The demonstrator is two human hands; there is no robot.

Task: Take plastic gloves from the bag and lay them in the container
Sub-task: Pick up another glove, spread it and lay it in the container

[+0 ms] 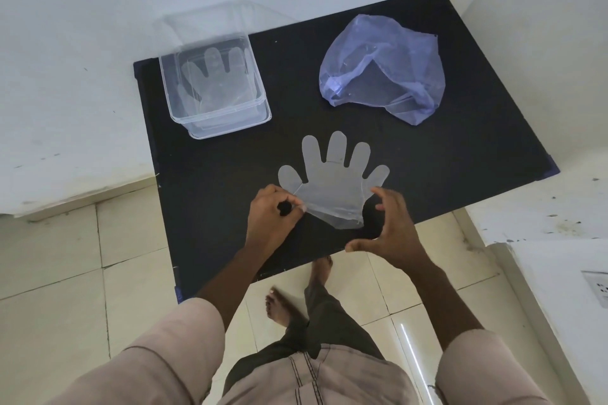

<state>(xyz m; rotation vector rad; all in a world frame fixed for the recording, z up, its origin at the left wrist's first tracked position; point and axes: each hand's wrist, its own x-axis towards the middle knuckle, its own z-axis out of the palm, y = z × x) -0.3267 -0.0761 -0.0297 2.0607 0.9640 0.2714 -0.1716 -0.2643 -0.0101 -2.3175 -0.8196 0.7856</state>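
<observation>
A clear plastic glove [332,182] lies flat on the black table [460,141], fingers pointing away from me. My left hand [273,214] pinches the glove's cuff edge at its left side. My right hand [391,227] hovers just right of the cuff, fingers spread and curved, holding nothing. The clear plastic container [263,110] stands at the table's far left corner with another clear glove [217,82] lying inside it. The bluish translucent bag [383,67] sits crumpled and open at the far right of the table.
The container's clear lid [204,23] leans behind it against the white wall. Tiled floor and my bare feet [279,306] are below the table's near edge. A white ledge [559,289] stands to the right.
</observation>
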